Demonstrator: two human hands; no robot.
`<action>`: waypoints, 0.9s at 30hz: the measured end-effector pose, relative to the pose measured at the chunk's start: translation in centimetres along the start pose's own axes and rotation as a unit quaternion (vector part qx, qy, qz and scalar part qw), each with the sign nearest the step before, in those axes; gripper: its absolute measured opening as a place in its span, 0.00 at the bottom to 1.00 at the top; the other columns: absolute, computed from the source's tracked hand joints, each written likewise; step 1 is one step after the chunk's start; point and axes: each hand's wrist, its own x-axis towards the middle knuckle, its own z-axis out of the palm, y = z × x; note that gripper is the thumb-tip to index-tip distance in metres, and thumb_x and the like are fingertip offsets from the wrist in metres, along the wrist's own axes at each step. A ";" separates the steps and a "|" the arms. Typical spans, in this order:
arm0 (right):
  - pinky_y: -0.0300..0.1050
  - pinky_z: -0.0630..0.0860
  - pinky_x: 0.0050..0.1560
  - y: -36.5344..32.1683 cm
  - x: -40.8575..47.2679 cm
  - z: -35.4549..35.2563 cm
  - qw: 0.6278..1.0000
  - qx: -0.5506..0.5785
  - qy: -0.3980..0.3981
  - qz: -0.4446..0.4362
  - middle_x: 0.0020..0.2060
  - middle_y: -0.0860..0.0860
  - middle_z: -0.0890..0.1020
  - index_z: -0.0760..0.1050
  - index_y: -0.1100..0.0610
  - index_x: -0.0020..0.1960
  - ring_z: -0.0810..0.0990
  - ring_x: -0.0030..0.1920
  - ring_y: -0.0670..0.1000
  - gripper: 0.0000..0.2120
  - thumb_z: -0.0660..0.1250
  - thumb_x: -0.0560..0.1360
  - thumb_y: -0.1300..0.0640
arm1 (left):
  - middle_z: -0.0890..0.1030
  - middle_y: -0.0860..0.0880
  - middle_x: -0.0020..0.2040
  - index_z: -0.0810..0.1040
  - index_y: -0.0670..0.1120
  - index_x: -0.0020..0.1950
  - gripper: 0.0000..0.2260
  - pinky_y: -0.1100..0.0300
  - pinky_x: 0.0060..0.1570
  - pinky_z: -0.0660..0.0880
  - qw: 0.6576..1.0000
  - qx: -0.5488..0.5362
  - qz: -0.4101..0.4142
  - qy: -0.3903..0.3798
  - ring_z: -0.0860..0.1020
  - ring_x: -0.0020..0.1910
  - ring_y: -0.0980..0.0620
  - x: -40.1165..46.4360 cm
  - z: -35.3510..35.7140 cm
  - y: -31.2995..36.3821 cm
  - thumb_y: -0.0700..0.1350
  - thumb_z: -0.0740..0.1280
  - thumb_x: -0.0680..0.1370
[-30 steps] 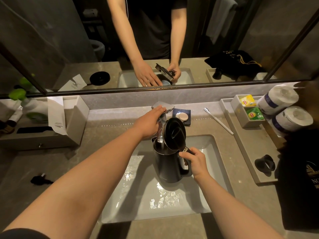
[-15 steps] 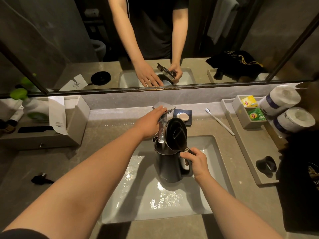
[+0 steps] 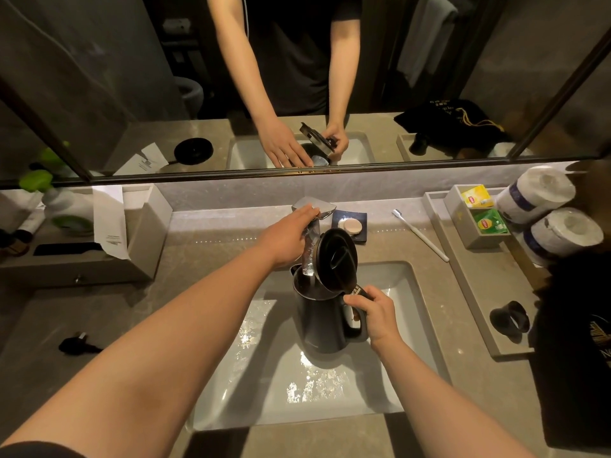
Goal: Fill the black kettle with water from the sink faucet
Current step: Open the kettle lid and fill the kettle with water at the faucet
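The black kettle (image 3: 322,320) stands upright inside the white sink (image 3: 406,292), its round lid (image 3: 337,259) tipped open. My right hand (image 3: 377,314) grips the kettle's handle. A stream of water (image 3: 310,252) falls from the chrome faucet (image 3: 314,206) into the kettle's mouth. My left hand (image 3: 287,236) rests on the faucet's left side, fingers over its lever. The sink floor is wet and glints.
A soap dish (image 3: 350,224) and a toothbrush (image 3: 420,234) lie behind the sink. At right a grey tray (image 3: 476,292) holds tea bags (image 3: 486,223), two paper rolls (image 3: 558,233) and a black cup (image 3: 509,320). A box (image 3: 145,226) stands left; a black plug (image 3: 79,343) lies on the counter.
Hardly anything has moved. Both hands keep their hold while water keeps running into the kettle.
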 end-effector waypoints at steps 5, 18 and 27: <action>0.52 0.70 0.38 0.0 0.0 -0.1 1.000 -0.011 0.004 -0.001 0.30 0.55 0.73 0.74 0.63 0.35 0.72 0.35 0.57 0.17 0.77 0.59 0.54 | 0.57 0.52 0.80 0.58 0.55 0.78 0.28 0.49 0.70 0.64 1.000 -0.001 -0.001 -0.005 0.61 0.76 0.48 0.0 0.0 0.0 0.44 0.63 0.79; 0.51 0.69 0.37 -0.3 -0.1 -0.2 1.000 -0.002 0.000 0.011 0.31 0.58 0.72 0.70 0.72 0.39 0.71 0.35 0.57 0.24 0.77 0.58 0.55 | 0.59 0.51 0.80 0.59 0.54 0.78 0.28 0.49 0.71 0.65 1.000 0.000 -0.003 -0.010 0.63 0.75 0.48 -0.1 -0.4 0.4 0.41 0.61 0.79; 0.53 0.69 0.39 -0.6 -0.1 -0.1 1.000 -0.006 -0.001 0.014 0.32 0.59 0.73 0.70 0.73 0.41 0.71 0.35 0.58 0.27 0.77 0.57 0.54 | 0.67 0.50 0.76 0.67 0.51 0.75 0.24 0.52 0.66 0.67 0.999 -0.003 0.008 0.033 0.68 0.72 0.46 0.2 -0.6 0.9 0.38 0.60 0.79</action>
